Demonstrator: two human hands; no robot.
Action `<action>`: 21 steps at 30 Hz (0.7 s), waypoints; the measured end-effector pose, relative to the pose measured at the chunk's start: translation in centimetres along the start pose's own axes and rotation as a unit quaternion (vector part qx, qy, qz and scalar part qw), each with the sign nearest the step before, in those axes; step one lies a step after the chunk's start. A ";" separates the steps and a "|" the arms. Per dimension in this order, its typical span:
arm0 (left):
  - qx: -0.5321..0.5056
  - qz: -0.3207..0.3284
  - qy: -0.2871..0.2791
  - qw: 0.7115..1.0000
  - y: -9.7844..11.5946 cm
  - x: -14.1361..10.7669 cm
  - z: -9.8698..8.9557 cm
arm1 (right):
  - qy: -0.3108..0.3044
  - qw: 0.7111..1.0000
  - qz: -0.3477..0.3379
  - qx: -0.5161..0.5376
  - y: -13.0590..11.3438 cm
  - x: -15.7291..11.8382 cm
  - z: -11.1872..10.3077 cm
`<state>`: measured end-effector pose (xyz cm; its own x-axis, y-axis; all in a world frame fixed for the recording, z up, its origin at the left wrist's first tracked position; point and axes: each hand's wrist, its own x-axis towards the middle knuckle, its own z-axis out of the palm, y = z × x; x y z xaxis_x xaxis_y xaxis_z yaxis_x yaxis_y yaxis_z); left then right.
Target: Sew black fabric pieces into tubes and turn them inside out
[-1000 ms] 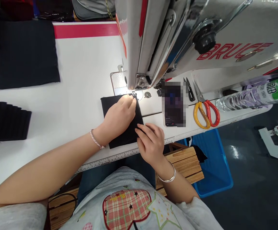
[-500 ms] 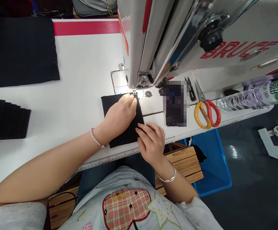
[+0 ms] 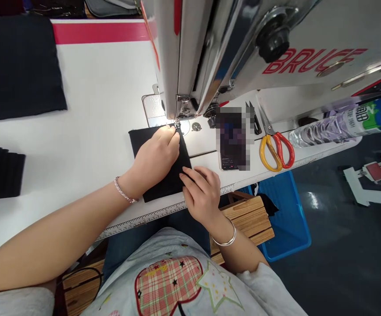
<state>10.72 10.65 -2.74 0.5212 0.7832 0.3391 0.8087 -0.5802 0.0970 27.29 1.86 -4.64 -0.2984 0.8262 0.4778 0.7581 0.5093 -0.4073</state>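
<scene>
A black cloth piece point(image 3: 164, 184) lies on the white sewing table, its far edge at the presser foot point(image 3: 177, 124) of the sewing machine point(image 3: 190, 57). On top of the cloth, close to the foot, my left hand point(image 3: 159, 151) is closed with its fingers bunched together; whatever they pinch is hidden under them. My right hand point(image 3: 202, 191) rests at the cloth's right edge near the table front, fingers spread and fingertips touching the fabric.
Scissors point(image 3: 276, 151), a phone point(image 3: 233, 140), small black snips point(image 3: 255, 120) and a plastic bottle point(image 3: 344, 125) lie to the right. More black cloth point(image 3: 19, 68) and a black stack point(image 3: 1, 172) are on the left. A blue bin point(image 3: 289, 219) stands below.
The whole view has shifted, so table, machine and hands appear slightly further left. Both hands keep nearly the same pose on the cloth.
</scene>
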 end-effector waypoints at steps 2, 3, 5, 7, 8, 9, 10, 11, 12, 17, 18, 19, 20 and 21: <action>-0.011 0.002 -0.005 1.000 0.0 0.0 -0.1 | 0.006 1.000 -0.005 0.001 0.0 0.0 0.1; -0.015 0.002 -0.010 1.000 0.1 -0.1 -0.2 | 0.007 1.000 -0.005 0.001 0.0 -0.1 0.1; -0.024 0.007 -0.019 0.999 0.1 -0.1 -0.6 | 0.005 1.000 -0.003 -0.003 0.0 -0.1 0.1; -0.037 0.030 -0.030 0.998 0.3 -0.2 -1.0 | 0.004 1.000 0.000 -0.005 0.0 -0.1 0.1; -0.044 0.053 -0.036 0.997 0.3 -0.3 -1.2 | 0.007 1.000 0.001 -0.005 0.0 -0.2 0.1; -0.051 0.084 -0.040 0.994 0.4 -0.3 -1.4 | 0.012 1.000 0.002 -0.003 0.0 -0.2 0.1; -0.055 0.118 -0.040 0.991 0.4 -0.4 -1.5 | 0.017 1.000 0.003 -0.002 0.0 -0.2 0.1; -0.055 0.150 -0.035 0.987 0.4 -0.4 -1.6 | 0.021 1.000 0.004 0.000 0.0 -0.2 0.1; -0.052 0.176 -0.028 0.983 0.4 -0.4 -1.6 | 0.024 1.000 0.006 0.000 0.0 -0.2 0.2; -0.051 0.209 -0.008 0.977 0.5 -0.6 -1.6 | 0.023 0.999 0.022 0.010 0.2 -0.4 0.3; -0.053 0.208 -0.011 0.977 0.5 -0.6 -1.6 | 0.025 0.999 0.024 0.016 0.2 -0.4 0.3; -0.054 0.208 -0.015 0.976 0.5 -0.7 -1.6 | 0.029 0.999 0.026 0.022 0.3 -0.5 0.4; -0.055 0.209 -0.017 0.976 0.5 -0.7 -1.7 | 0.034 0.999 0.027 0.027 0.3 -0.5 0.4; -0.055 0.212 -0.018 0.976 0.5 -0.8 -1.8 | 0.039 0.998 0.028 0.032 0.4 -0.6 0.5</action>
<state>10.23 9.33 -1.31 0.8132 0.4744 0.3372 0.4858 -0.8723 0.0555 27.47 1.66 -5.42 -0.2097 0.8335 0.5112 0.7334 0.4798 -0.4816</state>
